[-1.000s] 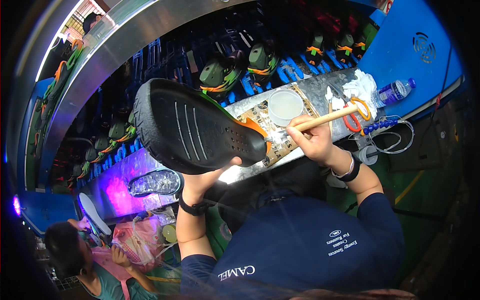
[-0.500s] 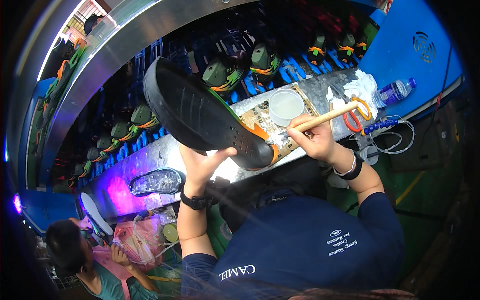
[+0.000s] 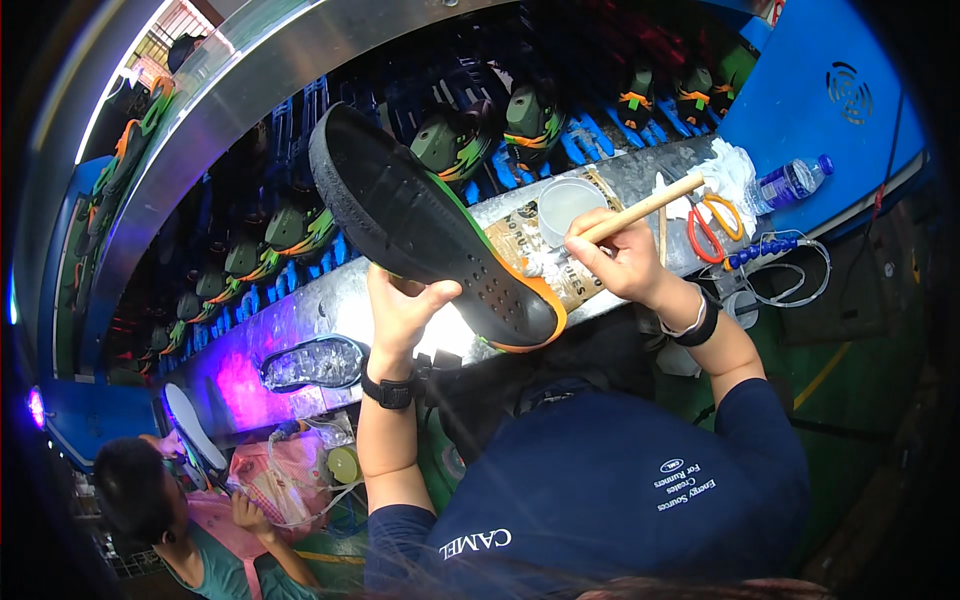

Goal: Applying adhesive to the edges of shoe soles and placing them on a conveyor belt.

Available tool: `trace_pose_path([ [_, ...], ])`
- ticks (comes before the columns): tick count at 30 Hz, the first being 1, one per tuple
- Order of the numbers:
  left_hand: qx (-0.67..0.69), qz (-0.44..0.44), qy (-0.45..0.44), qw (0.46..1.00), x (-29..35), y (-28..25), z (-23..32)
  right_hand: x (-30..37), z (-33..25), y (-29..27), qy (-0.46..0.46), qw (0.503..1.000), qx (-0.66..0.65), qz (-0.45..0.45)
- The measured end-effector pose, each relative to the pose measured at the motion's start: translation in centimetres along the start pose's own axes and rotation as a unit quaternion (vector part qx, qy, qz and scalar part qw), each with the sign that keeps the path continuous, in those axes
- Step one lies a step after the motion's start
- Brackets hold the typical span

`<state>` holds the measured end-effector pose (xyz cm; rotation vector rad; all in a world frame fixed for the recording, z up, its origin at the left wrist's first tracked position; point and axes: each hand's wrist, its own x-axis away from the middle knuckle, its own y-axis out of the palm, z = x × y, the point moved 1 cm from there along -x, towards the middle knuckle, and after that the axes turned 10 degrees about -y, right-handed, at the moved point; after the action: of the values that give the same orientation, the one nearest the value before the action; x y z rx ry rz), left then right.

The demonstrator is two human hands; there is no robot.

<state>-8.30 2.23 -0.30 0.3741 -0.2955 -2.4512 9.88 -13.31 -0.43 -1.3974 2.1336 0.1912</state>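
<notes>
My left hand (image 3: 402, 312) grips the side of a black shoe sole (image 3: 405, 200) with orange and green edging, its holed end tilted toward me. In my right hand (image 3: 622, 258) is a brush (image 3: 645, 208) with a pale wooden handle. The white bristles meet the sole's orange edge on its right side. Just beyond that hand stands a round, clear tub (image 3: 566, 200) of whitish liquid, on a piece of brown cardboard (image 3: 515, 232). My left fingers are partly hidden beneath the sole.
Scissors (image 3: 705, 240), white cloth (image 3: 733, 175) and a bottle (image 3: 790, 183) lie at the right of the metal bench (image 3: 330, 312). Another sole (image 3: 315, 363) lies at left. Shoe parts (image 3: 450, 142) line the rack behind. A co-worker (image 3: 150, 500) sits at lower left.
The sole has turned in my left hand, showing more of its inside and holed end. The brush has shifted slightly left along the orange edge.
</notes>
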Motion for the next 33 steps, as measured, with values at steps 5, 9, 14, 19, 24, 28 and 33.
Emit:
trace_pose_path([
  [5,0.007,-0.004,-0.001,1.0,-0.3,-0.4,-0.4,-0.2,-0.1,0.4,-0.06,0.997,0.004,0.058],
  [9,0.007,-0.014,-0.001,1.0,-0.3,-0.7,-0.5,0.4,-0.6,1.0,-0.092,0.995,0.017,-0.02],
  [14,0.015,0.001,-0.02,1.0,0.0,-0.7,-0.8,0.5,-0.8,1.6,-0.154,0.983,0.097,-0.036],
  [19,0.025,0.01,-0.027,0.999,0.3,-0.7,-1.1,0.1,-1.0,2.1,-0.179,0.974,0.135,-0.038],
  [24,0.041,0.003,-0.05,0.998,0.6,-0.3,-1.8,-0.7,-1.2,2.7,-0.241,0.96,0.142,-0.013],
  [28,0.04,0.002,-0.06,0.997,0.8,0.0,-2.0,-1.2,-1.3,2.9,-0.27,0.948,0.171,0.003],
  [33,0.036,-0.017,-0.068,0.997,1.2,0.5,-2.3,-1.6,-1.3,2.9,-0.273,0.947,0.167,0.029],
])
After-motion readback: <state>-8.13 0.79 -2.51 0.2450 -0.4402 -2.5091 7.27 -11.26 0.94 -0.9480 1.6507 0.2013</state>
